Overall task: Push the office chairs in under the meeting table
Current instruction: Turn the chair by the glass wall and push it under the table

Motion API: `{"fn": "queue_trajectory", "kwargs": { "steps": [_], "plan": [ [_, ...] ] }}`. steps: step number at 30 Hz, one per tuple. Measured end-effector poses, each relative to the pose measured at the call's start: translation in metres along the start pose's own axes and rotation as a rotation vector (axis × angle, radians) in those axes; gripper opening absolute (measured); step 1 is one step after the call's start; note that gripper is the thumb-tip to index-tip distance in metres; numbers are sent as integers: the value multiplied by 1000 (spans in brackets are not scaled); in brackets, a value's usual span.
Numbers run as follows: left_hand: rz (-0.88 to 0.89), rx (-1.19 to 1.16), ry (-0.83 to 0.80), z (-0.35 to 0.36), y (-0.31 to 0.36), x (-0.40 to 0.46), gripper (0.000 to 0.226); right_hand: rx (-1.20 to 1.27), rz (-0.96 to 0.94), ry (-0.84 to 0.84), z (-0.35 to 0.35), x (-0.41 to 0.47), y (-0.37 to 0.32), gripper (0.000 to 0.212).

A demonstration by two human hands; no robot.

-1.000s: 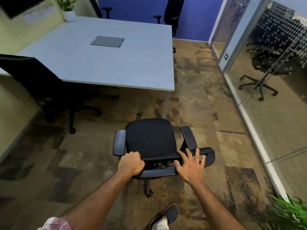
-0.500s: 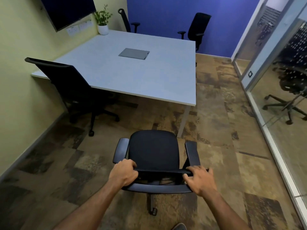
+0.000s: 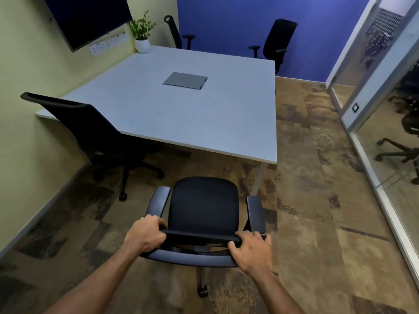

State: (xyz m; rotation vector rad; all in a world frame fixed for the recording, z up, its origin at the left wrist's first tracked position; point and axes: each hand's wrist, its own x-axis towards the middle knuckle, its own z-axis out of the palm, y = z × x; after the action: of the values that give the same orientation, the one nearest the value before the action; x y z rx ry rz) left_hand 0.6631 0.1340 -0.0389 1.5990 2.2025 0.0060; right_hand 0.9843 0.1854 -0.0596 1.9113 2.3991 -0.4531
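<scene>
1. Gripping the top edge of the chair (image 3: pixel 204 205) backrest, the left hand (image 3: pixel 145 236) has its fingers curled tight over the left end of that edge.
2. The right hand (image 3: pixel 251 250) rests on the right end of the same edge, fingers bent over it; how firmly it clamps is hard to tell from this angle.
3. This chair stands just short of the table (image 3: pixel 181 114), near its closest right corner, seat facing the table and not yet under the top.
4. A second chair (image 3: pixel 90 132) sits at the table's near left side, its seat partly under the top.
5. Two more chairs (image 3: pixel 278 39) stand at the table's far side, against the blue wall.
6. A grey panel (image 3: pixel 185 80) lies flat at the table's middle.
7. A potted plant (image 3: pixel 142 35) stands on the table's far left corner, below a dark screen (image 3: pixel 86 19) on the wall.
</scene>
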Motion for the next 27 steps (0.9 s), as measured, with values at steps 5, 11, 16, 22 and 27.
{"fn": "queue_trajectory", "kwargs": {
  "steps": [5,11,16,22,27],
  "plan": [
    [-33,25,13,-35,-15,79,37,37,2,9,2,83,-28,60],
    [-33,-1,4,-69,-39,156,41,33,21,33,-6,152,-63,57],
    [36,2,8,-99,-57,225,44,0,57,37,-19,209,-93,55],
    [140,-20,-23,-132,-69,309,49,-4,112,33,-30,290,-116,54],
    [186,-52,-37,-157,-73,371,51,-13,146,4,-44,351,-132,57]
  ]
}}
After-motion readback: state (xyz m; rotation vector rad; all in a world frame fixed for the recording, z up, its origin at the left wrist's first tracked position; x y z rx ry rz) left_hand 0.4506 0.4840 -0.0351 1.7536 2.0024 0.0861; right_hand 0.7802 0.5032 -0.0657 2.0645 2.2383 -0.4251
